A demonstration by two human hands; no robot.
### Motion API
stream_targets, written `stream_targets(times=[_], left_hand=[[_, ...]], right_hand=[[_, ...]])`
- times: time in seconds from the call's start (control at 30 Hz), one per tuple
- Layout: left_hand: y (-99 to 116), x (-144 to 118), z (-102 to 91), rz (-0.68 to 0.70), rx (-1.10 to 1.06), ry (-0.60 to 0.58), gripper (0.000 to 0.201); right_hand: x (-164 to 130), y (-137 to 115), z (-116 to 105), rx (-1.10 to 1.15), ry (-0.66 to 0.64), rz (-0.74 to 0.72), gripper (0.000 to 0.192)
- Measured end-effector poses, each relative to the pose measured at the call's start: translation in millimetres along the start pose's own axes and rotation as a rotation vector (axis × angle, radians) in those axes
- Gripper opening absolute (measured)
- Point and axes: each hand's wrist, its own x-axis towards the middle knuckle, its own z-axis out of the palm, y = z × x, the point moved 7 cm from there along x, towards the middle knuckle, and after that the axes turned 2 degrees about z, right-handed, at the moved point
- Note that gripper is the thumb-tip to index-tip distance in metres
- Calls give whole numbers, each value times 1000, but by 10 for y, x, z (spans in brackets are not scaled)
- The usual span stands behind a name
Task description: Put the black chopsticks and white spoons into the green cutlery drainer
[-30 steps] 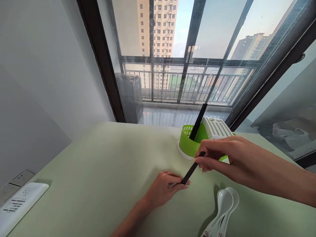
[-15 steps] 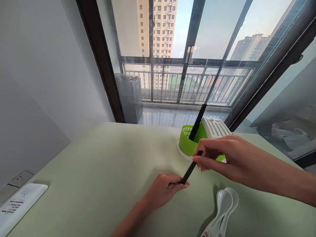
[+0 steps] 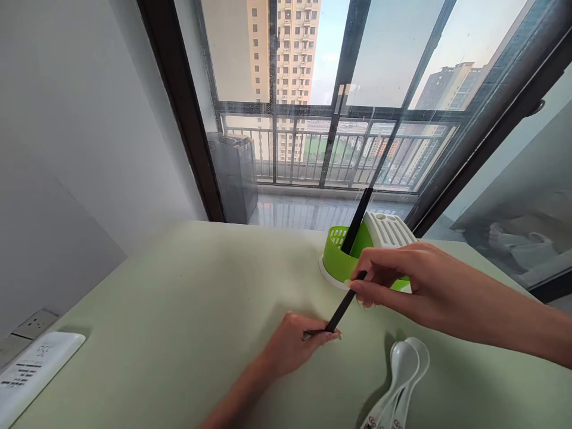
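Observation:
My right hand (image 3: pixel 393 280) pinches the upper end of a black chopstick (image 3: pixel 345 307) between thumb and fingertips. The chopstick slants down to my left hand (image 3: pixel 301 345), which is closed around its lower part just above the table. A dark gap or edge shows between the left thumb and fingers; whether more chopsticks are inside I cannot tell. Behind the right hand stands a green and white utensil holder (image 3: pixel 331 262), partly covered by that hand. More black chopsticks (image 3: pixel 356 223) lean in its green basket. Two white spoons (image 3: pixel 404 363) lie overlapping below the right hand.
The pale green table (image 3: pixel 201 310) ends at a glass door with dark frames (image 3: pixel 187 119). At the left edge lies a white device with printed labels (image 3: pixel 42 363), near a wall socket (image 3: pixel 34 325). A grey cabinet-like object (image 3: pixel 236 179) stands beyond the glass.
Almost nothing differs. Both hands keep their hold on the chopstick, and the whole view has shifted very slightly to the left.

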Motion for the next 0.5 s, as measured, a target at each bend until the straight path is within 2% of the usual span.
stream_targets(times=[0.2, 0.3, 0.43, 0.5], left_hand=[[8, 11, 4, -6, -15, -3, 29], [90, 20, -54, 18, -98, 66, 27], [108, 23, -226, 49, -206, 263, 68], [71, 26, -293, 66, -209, 337, 67]], right_hand=[[-13, 18, -30, -12, 4, -45, 28], [-15, 16, -128, -26, 21, -50, 31], [-27, 85, -521, 13, 138, -8, 39], [-54, 153, -799, -6, 263, 38, 41]])
